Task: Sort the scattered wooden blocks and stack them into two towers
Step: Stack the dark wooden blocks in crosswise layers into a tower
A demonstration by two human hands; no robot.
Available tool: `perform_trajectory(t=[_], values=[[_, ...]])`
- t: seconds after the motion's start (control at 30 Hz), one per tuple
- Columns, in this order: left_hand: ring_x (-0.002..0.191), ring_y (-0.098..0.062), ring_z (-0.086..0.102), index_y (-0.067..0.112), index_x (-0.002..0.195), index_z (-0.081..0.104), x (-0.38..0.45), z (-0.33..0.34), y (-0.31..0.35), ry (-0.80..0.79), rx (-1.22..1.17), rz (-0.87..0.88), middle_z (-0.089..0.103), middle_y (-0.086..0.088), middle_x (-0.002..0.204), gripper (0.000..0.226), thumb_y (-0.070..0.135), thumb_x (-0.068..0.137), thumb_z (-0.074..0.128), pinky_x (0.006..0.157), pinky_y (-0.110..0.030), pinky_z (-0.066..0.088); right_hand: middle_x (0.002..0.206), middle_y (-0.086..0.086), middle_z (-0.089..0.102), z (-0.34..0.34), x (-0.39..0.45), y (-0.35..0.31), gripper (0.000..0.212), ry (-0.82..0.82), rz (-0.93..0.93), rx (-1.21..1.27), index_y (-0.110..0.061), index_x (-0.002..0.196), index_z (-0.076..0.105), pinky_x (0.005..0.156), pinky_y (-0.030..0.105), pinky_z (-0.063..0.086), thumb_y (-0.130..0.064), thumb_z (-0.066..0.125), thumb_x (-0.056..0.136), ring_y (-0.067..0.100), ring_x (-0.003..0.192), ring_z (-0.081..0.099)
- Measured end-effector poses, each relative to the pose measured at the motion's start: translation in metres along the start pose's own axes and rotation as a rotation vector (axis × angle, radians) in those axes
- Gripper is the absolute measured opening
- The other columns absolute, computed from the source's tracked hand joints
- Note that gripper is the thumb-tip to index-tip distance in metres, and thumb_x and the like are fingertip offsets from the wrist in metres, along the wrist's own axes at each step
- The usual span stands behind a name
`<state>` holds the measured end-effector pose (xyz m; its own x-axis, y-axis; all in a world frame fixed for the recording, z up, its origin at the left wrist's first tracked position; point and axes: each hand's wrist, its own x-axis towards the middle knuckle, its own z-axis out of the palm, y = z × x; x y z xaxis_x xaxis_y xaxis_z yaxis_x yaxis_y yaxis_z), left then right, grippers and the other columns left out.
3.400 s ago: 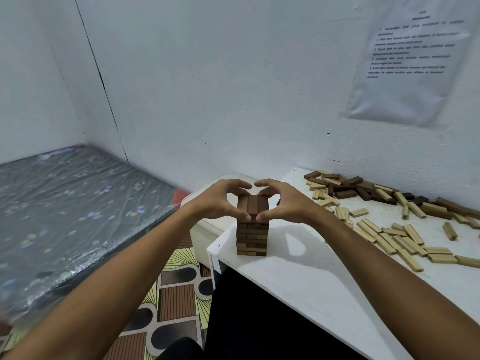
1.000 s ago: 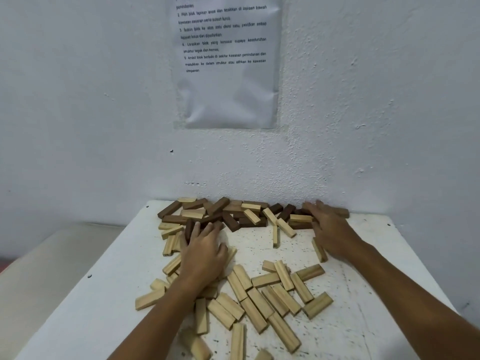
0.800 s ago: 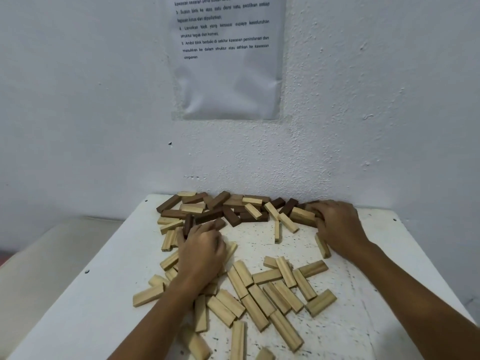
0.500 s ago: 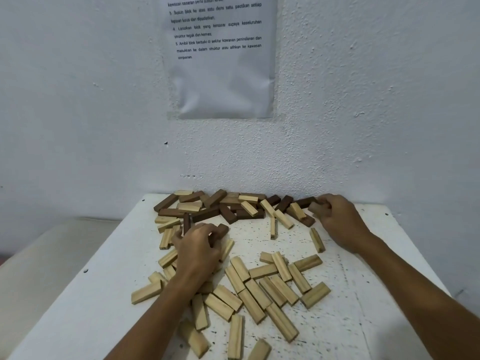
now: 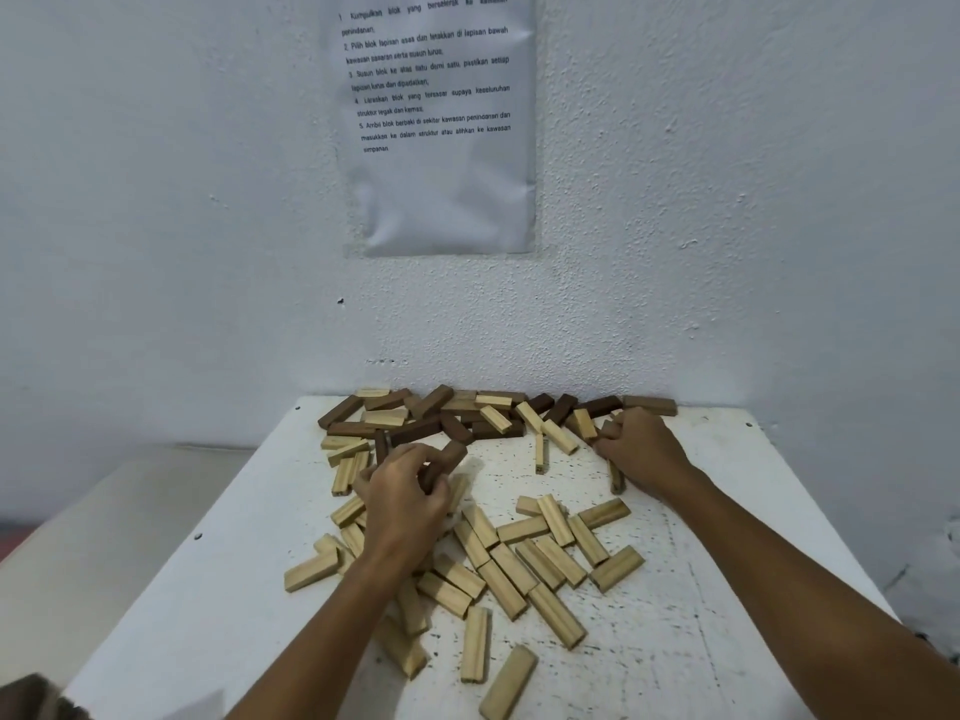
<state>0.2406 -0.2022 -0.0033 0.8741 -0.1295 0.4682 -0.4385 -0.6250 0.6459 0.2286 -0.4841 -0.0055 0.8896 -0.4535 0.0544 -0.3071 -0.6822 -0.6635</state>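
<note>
Left hand (image 5: 402,491) has fingers curled round a dark block (image 5: 444,462), lifted a bit off the white table (image 5: 727,589), its long axis pointing away and slightly right. Right hand (image 5: 641,449) sits at the right end of the mixed row (image 5: 467,415) of dark and light blocks along the wall, fingers curled in around a dark piece; how many it holds, can't tell. Remaining dark blocks lie ahead of both hands, mostly crosswise along the wall, left hand nearer the left half, right hand nearer the right. Light blocks (image 5: 519,558) spread between the forearms, near side. Corner of a dark stack (image 5: 31,698) at bottom left, likely the tower. No containers in view. Printed sheet (image 5: 436,122) on wall
</note>
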Motion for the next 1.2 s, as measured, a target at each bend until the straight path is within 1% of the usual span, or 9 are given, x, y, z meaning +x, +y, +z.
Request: perform_trajectory(t=[0.13,0.2,0.4,0.53,0.63,0.77,0.9,1.0,1.2], values=[[0.077,0.006,0.060,0.015,0.086,0.069,-0.010,-0.012,0.011,0.001,-0.089,0.052,0.064,0.008,0.087,0.022,-0.004,0.077,0.071,0.073,-0.007,0.044,0.072,0.006,0.059,-0.009,-0.021,-0.012,0.030,0.117,-0.033,-0.170,-0.013,0.064,0.054,0.056,0.029,0.036,-0.027,0.065,0.087,0.024,0.071,0.056],[0.076,0.002,0.058,0.011,0.090,0.070,-0.016,-0.018,0.013,-0.008,-0.087,0.046,0.066,0.000,0.089,0.019,-0.004,0.077,0.072,0.069,-0.001,0.041,0.076,0.006,0.061,-0.018,-0.034,-0.018,0.023,0.188,-0.055,-0.228,-0.010,0.071,0.061,0.058,0.028,0.036,-0.027,0.065,0.087,0.024,0.072,0.056],[0.075,-0.002,0.057,0.009,0.091,0.072,-0.051,-0.042,0.025,-0.033,-0.124,-0.007,0.066,0.004,0.082,0.016,-0.002,0.078,0.073,0.068,-0.004,0.042,0.072,0.001,0.055,-0.033,-0.079,-0.028,0.023,0.187,-0.041,-0.246,-0.013,0.065,0.055,0.055,0.027,0.034,-0.022,0.062,0.085,0.024,0.070,0.054],[0.076,-0.004,0.059,0.012,0.089,0.072,-0.078,-0.055,0.024,-0.056,-0.144,-0.042,0.064,0.010,0.079,0.017,-0.001,0.079,0.073,0.066,-0.003,0.042,0.080,0.003,0.055,-0.032,-0.101,-0.029,0.029,0.077,0.046,-0.316,-0.011,0.084,0.054,0.060,0.028,0.036,-0.039,0.063,0.088,0.024,0.075,0.054],[0.076,-0.002,0.064,0.008,0.089,0.073,-0.096,-0.066,0.024,-0.083,-0.163,-0.040,0.063,0.011,0.076,0.015,-0.004,0.079,0.071,0.066,-0.004,0.044,0.083,0.005,0.061,-0.030,-0.115,-0.026,0.040,0.114,0.038,-0.266,-0.013,0.079,0.053,0.058,0.029,0.036,-0.051,0.064,0.087,0.027,0.077,0.058],[0.080,-0.004,0.064,0.018,0.082,0.071,-0.116,-0.075,0.020,-0.099,-0.164,-0.034,0.065,0.013,0.077,0.022,-0.003,0.077,0.071,0.068,-0.011,0.050,0.084,0.008,0.065,-0.024,-0.142,-0.020,0.016,0.280,-0.086,-0.267,-0.010,0.079,0.059,0.055,0.029,0.035,-0.023,0.063,0.088,0.024,0.071,0.055],[0.072,-0.006,0.064,0.025,0.071,0.071,-0.142,-0.079,0.030,-0.120,-0.310,-0.203,0.068,0.008,0.076,0.021,0.005,0.075,0.063,0.060,-0.030,0.057,0.084,0.005,0.063,-0.020,-0.178,-0.020,0.011,0.334,-0.167,-0.090,-0.006,0.089,0.065,0.062,0.029,0.038,-0.016,0.067,0.086,0.021,0.072,0.051],[0.069,-0.009,0.064,0.026,0.072,0.072,-0.158,-0.083,0.034,-0.107,-0.353,-0.197,0.068,0.007,0.076,0.016,0.011,0.073,0.066,0.054,-0.038,0.056,0.080,0.003,0.064,-0.013,-0.209,-0.027,0.010,0.273,-0.229,0.066,-0.009,0.084,0.064,0.063,0.030,0.043,-0.015,0.072,0.083,0.021,0.074,0.057],[0.078,-0.004,0.063,0.027,0.069,0.071,-0.173,-0.098,0.017,-0.104,-0.241,0.004,0.067,0.016,0.077,0.028,-0.001,0.070,0.072,0.068,-0.027,0.053,0.076,0.000,0.065,0.006,-0.270,-0.052,0.012,0.016,-0.318,0.244,-0.014,0.079,0.064,0.066,0.026,0.047,-0.016,0.076,0.079,0.014,0.076,0.059]])
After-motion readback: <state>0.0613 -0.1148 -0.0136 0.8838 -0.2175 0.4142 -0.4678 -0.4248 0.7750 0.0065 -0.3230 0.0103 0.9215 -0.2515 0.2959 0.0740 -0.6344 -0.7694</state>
